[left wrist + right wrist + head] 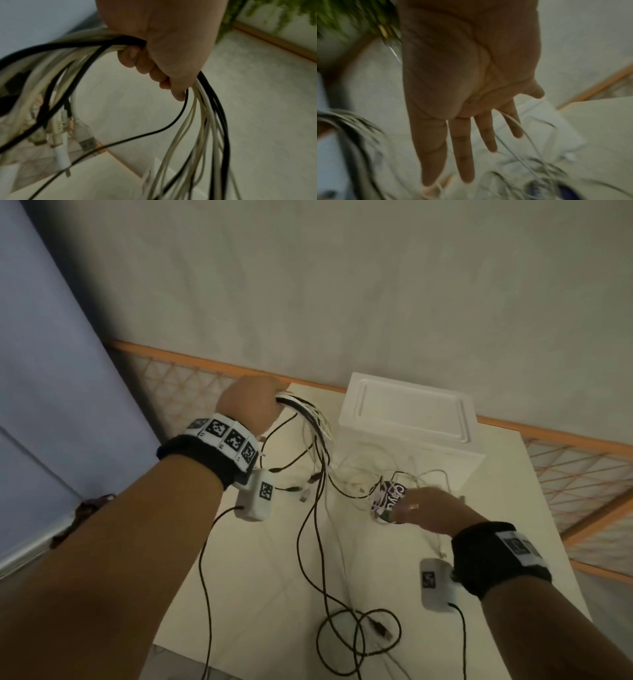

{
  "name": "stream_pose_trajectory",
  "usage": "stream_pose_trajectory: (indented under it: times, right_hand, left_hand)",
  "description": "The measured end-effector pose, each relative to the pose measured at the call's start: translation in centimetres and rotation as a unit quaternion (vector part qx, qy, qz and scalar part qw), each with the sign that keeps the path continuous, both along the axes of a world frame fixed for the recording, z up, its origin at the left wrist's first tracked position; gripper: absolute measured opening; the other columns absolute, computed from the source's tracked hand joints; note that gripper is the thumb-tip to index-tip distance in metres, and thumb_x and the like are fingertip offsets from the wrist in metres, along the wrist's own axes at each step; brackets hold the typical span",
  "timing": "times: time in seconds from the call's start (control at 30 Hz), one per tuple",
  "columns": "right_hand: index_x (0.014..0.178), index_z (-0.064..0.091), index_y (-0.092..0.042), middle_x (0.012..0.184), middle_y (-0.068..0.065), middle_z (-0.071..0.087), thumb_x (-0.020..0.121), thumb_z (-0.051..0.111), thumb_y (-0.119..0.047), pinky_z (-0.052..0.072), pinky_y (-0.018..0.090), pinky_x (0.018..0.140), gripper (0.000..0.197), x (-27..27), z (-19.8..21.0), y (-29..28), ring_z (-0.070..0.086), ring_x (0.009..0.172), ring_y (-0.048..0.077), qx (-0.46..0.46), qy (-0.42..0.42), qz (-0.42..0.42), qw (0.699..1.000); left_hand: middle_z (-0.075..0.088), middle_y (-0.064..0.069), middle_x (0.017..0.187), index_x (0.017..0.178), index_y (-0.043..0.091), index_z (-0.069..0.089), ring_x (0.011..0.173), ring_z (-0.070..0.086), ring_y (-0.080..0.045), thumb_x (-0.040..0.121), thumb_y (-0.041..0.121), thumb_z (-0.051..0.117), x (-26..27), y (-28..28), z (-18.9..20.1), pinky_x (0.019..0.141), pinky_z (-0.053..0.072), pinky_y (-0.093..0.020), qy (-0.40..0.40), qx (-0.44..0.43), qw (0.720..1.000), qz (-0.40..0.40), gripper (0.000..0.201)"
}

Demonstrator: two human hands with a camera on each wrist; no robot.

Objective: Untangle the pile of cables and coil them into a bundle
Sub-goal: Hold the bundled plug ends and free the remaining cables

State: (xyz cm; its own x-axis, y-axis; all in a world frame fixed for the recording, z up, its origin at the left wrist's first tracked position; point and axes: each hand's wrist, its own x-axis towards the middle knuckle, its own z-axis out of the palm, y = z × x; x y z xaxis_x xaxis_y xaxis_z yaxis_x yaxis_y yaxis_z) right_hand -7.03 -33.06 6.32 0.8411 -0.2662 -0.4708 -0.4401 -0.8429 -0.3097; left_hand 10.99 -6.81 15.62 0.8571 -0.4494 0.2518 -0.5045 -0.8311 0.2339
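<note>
A bunch of black and white cables (96, 44) is gripped in the left hand (248, 402), held up over the table (260, 559). The right hand (430, 510) is spread flat, fingers straight, over more thin cables (356, 484). The right wrist view is blurred. A white box (407, 412) is partly hidden behind wires.

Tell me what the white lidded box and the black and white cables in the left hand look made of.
White lidded box: likely moulded plastic, matte, with an embossed rim on its lid. Black and white cables: smooth rubbery or plastic sheaths bending in loose loops from the left hand; one plug has a metal tip.
</note>
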Motion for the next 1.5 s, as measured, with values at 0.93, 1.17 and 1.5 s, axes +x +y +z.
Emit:
stream_pose_trajectory:
  times: [0.93, 1.17, 1.5]
  right_hand:
    - [0.101, 0.052, -0.02, 0.097, 0.011, 0.058, 0.071, 0.077, -0.026, 0.053, 0.042, 0.073, 0.039, -3.9, -4.7, -8.3, 0.059, 0.079, 0.031, -0.148, -0.101, -0.182, 0.967]
    - [0.102, 0.056, -0.011, 0.107, 0.014, 0.049, 0.059, 0.088, -0.021, 0.048, 0.035, 0.077, 0.055, -0.3, 1.6, -8.5, 0.054, 0.08, 0.027, -0.124, -0.284, -0.157, 0.938]
    - [0.078, 0.063, -0.019, 0.077, 0.0, 0.063, 0.075, 0.069, 0.001, 0.04, 0.024, 0.07, 0.022, 0.3, 2.2, -6.2, 0.062, 0.081, 0.022, 0.022, -0.329, -0.136, 0.934]
  left_hand:
    - [0.058, -0.015, 0.073, 0.082, 0.005, 0.065, 0.072, 0.054, -0.03, 0.091, 0.019, 0.054, 3.2, 2.4, 6.3, 0.064, 0.037, -0.032, -0.082, -0.096, 0.991, 0.039, 0.02]
    - [0.064, -0.016, 0.085, 0.091, 0.005, 0.068, 0.082, 0.058, -0.032, 0.09, 0.016, 0.055, 1.5, -0.3, 2.9, 0.066, 0.036, -0.031, -0.009, -0.092, 0.995, 0.026, 0.017]
    - [0.055, -0.007, 0.075, 0.085, 0.008, 0.064, 0.072, 0.049, -0.025, 0.088, 0.014, 0.053, 1.9, 0.7, 0.7, 0.063, 0.034, -0.031, 0.005, -0.091, 0.994, 0.055, 0.013]
